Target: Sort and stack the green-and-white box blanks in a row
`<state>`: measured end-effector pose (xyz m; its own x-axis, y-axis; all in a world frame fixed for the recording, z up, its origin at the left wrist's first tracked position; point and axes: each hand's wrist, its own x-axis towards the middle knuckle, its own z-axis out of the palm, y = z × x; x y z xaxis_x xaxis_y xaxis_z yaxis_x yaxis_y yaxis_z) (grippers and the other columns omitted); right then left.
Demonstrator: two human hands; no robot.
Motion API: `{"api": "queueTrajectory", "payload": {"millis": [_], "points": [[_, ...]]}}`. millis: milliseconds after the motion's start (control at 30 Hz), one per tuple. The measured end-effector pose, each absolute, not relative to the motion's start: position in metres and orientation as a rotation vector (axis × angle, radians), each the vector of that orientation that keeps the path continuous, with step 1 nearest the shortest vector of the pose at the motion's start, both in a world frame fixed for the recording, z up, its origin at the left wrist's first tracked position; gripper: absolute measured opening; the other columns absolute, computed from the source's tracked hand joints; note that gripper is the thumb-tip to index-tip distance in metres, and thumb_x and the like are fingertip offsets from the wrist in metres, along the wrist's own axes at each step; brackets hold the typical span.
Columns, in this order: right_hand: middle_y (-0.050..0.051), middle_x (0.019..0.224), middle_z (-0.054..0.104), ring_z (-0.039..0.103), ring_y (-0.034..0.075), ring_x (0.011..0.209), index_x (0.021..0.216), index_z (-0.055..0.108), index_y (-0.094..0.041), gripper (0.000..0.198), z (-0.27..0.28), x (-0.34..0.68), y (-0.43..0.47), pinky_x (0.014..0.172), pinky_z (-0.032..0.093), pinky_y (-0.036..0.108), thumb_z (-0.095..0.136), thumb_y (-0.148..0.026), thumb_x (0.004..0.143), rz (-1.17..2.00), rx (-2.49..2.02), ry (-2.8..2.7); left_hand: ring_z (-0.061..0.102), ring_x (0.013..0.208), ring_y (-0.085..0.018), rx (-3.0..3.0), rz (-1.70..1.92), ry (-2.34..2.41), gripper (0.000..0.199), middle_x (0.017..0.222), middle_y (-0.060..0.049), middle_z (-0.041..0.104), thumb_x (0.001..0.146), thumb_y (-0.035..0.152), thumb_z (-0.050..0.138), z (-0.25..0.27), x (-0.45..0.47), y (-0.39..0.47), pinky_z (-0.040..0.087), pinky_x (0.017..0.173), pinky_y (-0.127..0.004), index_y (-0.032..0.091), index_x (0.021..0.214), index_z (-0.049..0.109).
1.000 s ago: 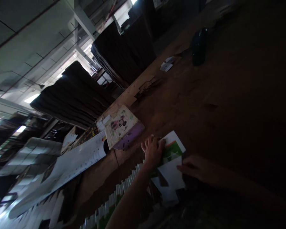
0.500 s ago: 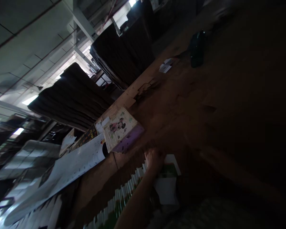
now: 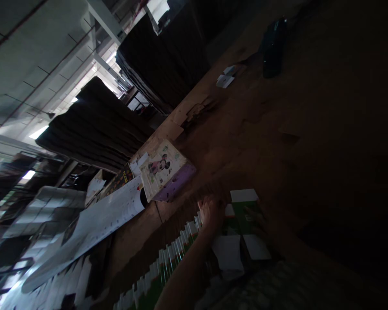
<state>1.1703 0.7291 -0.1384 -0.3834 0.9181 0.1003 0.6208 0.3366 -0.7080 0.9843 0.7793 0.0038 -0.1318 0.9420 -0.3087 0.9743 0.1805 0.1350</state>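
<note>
one broad brown counter [image 3: 245, 125] runs through this dim room, worn and patchy, with a pale ceiling [image 3: 29, 64] overhead and dark, ridged stacks [image 3: 93, 125] rising beyond the box [image 3: 166, 172]: scuffed, purple-sided, a cartoon on its pale top. and here, on the wearer's side of that box, a tight, overlapping row of thin cards [image 3: 174, 254], white edges glinting! the left hand [image 3: 211, 213] is at the row's end nearest the box; whether its fingers grip, i can't tell. farther from the box, the right hand [image 3: 259, 221] is over a flat green-and-white card [image 3: 241, 206], fingers too shadowed to call.
</note>
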Motion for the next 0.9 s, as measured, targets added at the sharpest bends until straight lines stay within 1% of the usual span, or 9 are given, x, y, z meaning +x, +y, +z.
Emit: {"api": "queueTrajectory", "payload": {"millis": [67, 233, 333, 467, 567, 633, 700, 800, 900], "points": [[0.007, 0.153, 0.041, 0.031, 0.034, 0.143, 0.142, 0.047, -0.038, 0.049, -0.134, 1.165, 0.729, 0.108, 0.038, 0.057, 0.042, -0.048, 0.094, 0.765, -1.382, -2.126, 0.052, 0.116, -0.024, 1.881, -0.160, 2.096, 0.021, 0.116, -0.003, 0.065, 0.088, 0.035, 0.056, 0.002, 0.989, 0.776, 0.035, 0.101, -0.042, 0.027, 0.105, 0.067], [0.013, 0.145, 0.051, 0.042, 0.036, 0.136, 0.131, 0.060, -0.030, 0.046, -0.117, 1.182, 0.743, 0.107, 0.039, 0.058, 0.047, -0.050, 0.091, 0.689, -1.325, -2.251, 0.037, 0.132, -0.029, 2.025, -0.238, 1.925, 0.059, 0.148, -0.005, 0.042, 0.083, 0.048, 0.061, -0.006, 0.997, 0.772, 0.028, 0.110, -0.049, 0.032, 0.137, 0.046], [0.012, 0.144, 0.051, 0.044, 0.038, 0.133, 0.132, 0.059, -0.030, 0.049, -0.113, 1.232, 0.757, 0.101, 0.043, 0.060, 0.048, -0.048, 0.087, 0.672, -1.363, -2.261, 0.034, 0.135, -0.030, 2.009, -0.280, 1.904, 0.060, 0.149, -0.006, 0.040, 0.084, 0.047, 0.059, -0.007, 0.997, 0.774, 0.026, 0.111, -0.051, 0.031, 0.140, 0.044], [0.021, 0.143, 0.050, 0.034, 0.046, 0.137, 0.128, 0.063, -0.023, 0.055, -0.106, 1.306, 0.770, 0.103, 0.031, 0.070, 0.048, -0.041, 0.078, 0.530, -1.605, -2.147, 0.035, 0.135, -0.030, 1.974, -0.264, 1.899, 0.065, 0.148, -0.007, 0.042, 0.082, 0.047, 0.061, -0.007, 0.998, 0.775, 0.024, 0.113, -0.052, 0.031, 0.142, 0.041], [0.023, 0.135, 0.057, 0.049, 0.044, 0.126, 0.126, 0.063, -0.020, 0.058, -0.068, 1.306, 0.780, 0.096, 0.043, 0.062, 0.051, -0.044, 0.075, 0.812, -1.682, -2.008, 0.039, 0.133, -0.029, 1.877, -0.158, 1.933, 0.075, 0.146, -0.006, 0.045, 0.079, 0.047, 0.064, -0.002, 1.000, 0.779, 0.026, 0.113, -0.052, 0.032, 0.146, 0.035], [0.016, 0.128, 0.064, 0.060, 0.037, 0.115, 0.122, 0.063, -0.022, 0.053, -0.025, 1.274, 0.786, 0.093, 0.049, 0.054, 0.052, -0.048, 0.076, 1.075, -1.525, -1.962, 0.042, 0.131, -0.028, 1.752, -0.029, 1.974, 0.069, 0.144, -0.006, 0.048, 0.085, 0.044, 0.058, 0.008, 1.000, 0.785, 0.031, 0.110, -0.049, 0.031, 0.147, 0.033], [0.009, 0.109, 0.072, 0.066, 0.030, 0.102, 0.104, 0.067, -0.024, 0.042, 0.017, 1.232, 0.786, 0.089, 0.051, 0.045, 0.047, -0.054, 0.084, 1.266, -1.276, -2.005, 0.045, 0.128, -0.025, 1.666, 0.099, 2.013, 0.050, 0.141, -0.006, 0.052, 0.094, 0.040, 0.044, 0.022, 0.998, 0.792, 0.034, 0.108, -0.047, 0.030, 0.142, 0.041], [0.006, 0.080, 0.074, 0.069, 0.024, 0.074, 0.077, 0.068, -0.021, 0.049, 0.041, 1.194, 0.780, 0.070, 0.055, 0.037, 0.036, -0.056, 0.089, 1.705, -1.063, -2.118, 0.041, 0.131, -0.025, 1.767, 0.089, 2.115, 0.034, 0.137, -0.004, 0.053, 0.096, 0.041, 0.040, 0.038, 0.994, 0.798, 0.021, 0.114, -0.053, 0.030, 0.123, 0.058], [0.009, 0.101, 0.076, 0.070, 0.028, 0.091, 0.091, 0.072, -0.023, 0.049, 0.003, 1.213, 0.777, 0.082, 0.054, 0.043, 0.037, -0.056, 0.087, 1.593, -1.191, -2.141, 0.041, 0.128, -0.026, 1.864, -0.131, 2.152, 0.031, 0.130, -0.006, 0.056, 0.091, 0.043, 0.052, 0.034, 0.992, 0.796, 0.021, 0.114, -0.052, 0.026, 0.115, 0.061]]}}
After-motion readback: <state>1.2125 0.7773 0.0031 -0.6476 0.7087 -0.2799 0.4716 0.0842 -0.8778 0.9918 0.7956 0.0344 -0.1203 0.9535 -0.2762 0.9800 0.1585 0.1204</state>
